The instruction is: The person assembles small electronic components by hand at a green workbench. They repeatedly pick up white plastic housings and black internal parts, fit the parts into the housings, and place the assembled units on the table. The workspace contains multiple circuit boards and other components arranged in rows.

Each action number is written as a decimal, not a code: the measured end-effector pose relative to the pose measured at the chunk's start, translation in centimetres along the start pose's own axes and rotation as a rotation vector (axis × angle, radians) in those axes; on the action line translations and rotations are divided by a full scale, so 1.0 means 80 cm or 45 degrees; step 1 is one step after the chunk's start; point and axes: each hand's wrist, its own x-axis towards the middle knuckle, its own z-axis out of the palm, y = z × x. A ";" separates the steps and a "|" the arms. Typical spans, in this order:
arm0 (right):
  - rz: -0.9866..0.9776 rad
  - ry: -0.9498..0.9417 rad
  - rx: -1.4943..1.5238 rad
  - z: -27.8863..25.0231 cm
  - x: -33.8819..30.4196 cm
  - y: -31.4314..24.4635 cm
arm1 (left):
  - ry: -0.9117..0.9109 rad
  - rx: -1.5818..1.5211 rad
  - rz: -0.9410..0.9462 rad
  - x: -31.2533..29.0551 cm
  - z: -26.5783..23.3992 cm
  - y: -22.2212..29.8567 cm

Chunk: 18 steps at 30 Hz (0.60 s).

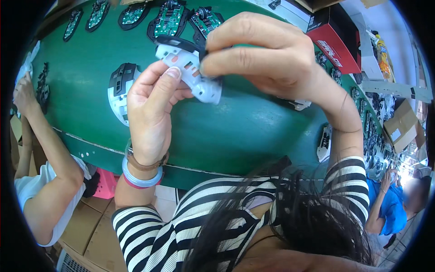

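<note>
My left hand (152, 106) grips a white plastic mouse shell (189, 72) with a black part along its far edge, thumb pressed on the white inner face. From the right, my right hand (267, 56) bends over the same shell, its fingers closed at the dark right edge; what lies under the fingertips is hidden. Beside my left wrist, another white and black mouse shell (118, 102) lies on the green table (253, 136).
Mouse bases with green circuit boards (167, 22) line the far table edge. A white and black part (324, 143) lies by my right forearm. A red and black box (335, 41) stands far right. Co-workers sit left, at a person's arm (50, 140), and right, in a blue shirt (387, 206).
</note>
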 end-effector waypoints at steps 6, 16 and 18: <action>-0.148 -0.200 0.163 0.002 0.010 0.018 | -0.138 0.176 -0.151 -0.005 0.002 0.005; 0.293 -0.022 0.410 0.035 -0.006 0.012 | -0.059 0.349 -0.066 -0.004 0.004 0.002; 0.357 -0.111 0.319 0.025 0.000 0.004 | -0.081 0.344 -0.066 -0.002 -0.003 -0.002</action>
